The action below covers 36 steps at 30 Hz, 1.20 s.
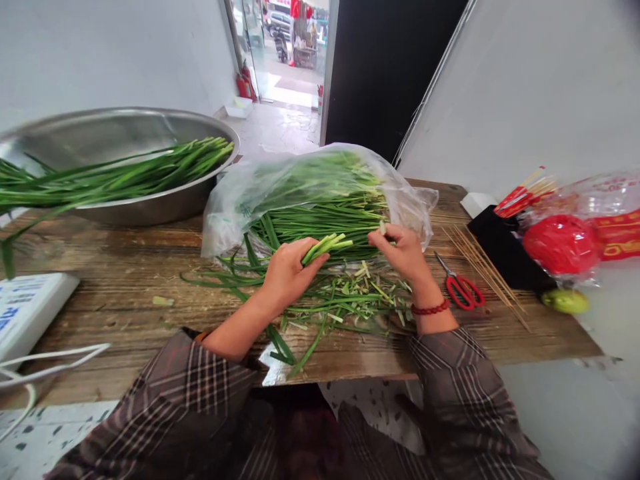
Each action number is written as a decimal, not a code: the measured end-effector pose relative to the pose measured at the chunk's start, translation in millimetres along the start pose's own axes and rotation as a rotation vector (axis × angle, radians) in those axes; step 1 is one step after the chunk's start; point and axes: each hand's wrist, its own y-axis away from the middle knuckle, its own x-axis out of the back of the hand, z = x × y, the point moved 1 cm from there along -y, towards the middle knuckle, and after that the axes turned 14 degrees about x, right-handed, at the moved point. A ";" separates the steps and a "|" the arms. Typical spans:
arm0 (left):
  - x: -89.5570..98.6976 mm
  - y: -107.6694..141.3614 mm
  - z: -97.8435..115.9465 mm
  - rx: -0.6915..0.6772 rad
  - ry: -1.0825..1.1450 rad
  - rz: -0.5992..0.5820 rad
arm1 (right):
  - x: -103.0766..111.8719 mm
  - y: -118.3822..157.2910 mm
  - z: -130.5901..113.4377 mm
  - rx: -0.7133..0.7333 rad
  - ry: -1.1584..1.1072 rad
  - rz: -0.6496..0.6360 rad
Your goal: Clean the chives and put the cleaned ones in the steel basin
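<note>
My left hand (290, 270) is closed around a small bunch of garlic chives (334, 245), their pale cut ends pointing right. To its right, my right hand (400, 250) is pinched, with a pale chive scrap (383, 228) at its fingertips. The two hands are apart. Just beyond them, a large heap of garlic chives (320, 217) lies partly inside a clear plastic bag (230, 207). Loose leaves and pale trimmings (360, 290) are scattered on the wooden table (125, 267) below my hands.
A big steel basin (145, 210) with more chives (170, 170) stands at the left. Red-handled scissors (463, 290) and thin sticks (487, 273) lie right of my right hand, beside a black box (510, 257). A white device (35, 310) with a cable sits at the left edge.
</note>
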 end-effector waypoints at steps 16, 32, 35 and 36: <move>10.6 3.7 1.0 -0.173 -0.129 0.354 | 3.3 3.8 43.2 0.104 0.422 0.046; 8.6 1.9 1.3 0.059 0.177 0.245 | -0.3 0.6 9.8 -0.038 -0.142 0.158; 13.5 3.3 6.2 0.040 0.245 0.298 | -2.7 0.9 -1.2 -0.027 -0.203 0.081; 14.7 3.4 8.0 0.021 0.270 0.300 | -3.2 1.1 -4.4 -0.022 -0.206 0.061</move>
